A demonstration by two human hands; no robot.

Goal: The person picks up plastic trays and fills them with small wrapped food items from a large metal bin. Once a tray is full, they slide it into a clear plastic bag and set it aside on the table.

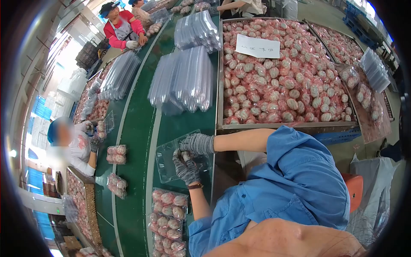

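Observation:
My left hand (187, 169), in a grey knitted glove with a bracelet at the wrist, curls around pale bulbs (186, 157) that look like garlic. My right hand (198, 144), gloved alike, bends its fingers over the same bulbs from the far side. Both hands are over a clear plastic clamshell box (167, 160), which lies opened on the green surface beneath them. The fingers partly hide the bulbs and the box's inside. Close to my left forearm, several filled clear packs (169, 216) stand in a row.
Stacks of clear empty boxes (182, 81) stand beyond my hands. A metal-edged bin (284, 125) holds many bulbs in red net, with a paper sheet (257, 46) on top. Two filled packs (116, 154) (117, 185) lie on the green belt (135, 171). A co-worker (75, 143) handles packs opposite.

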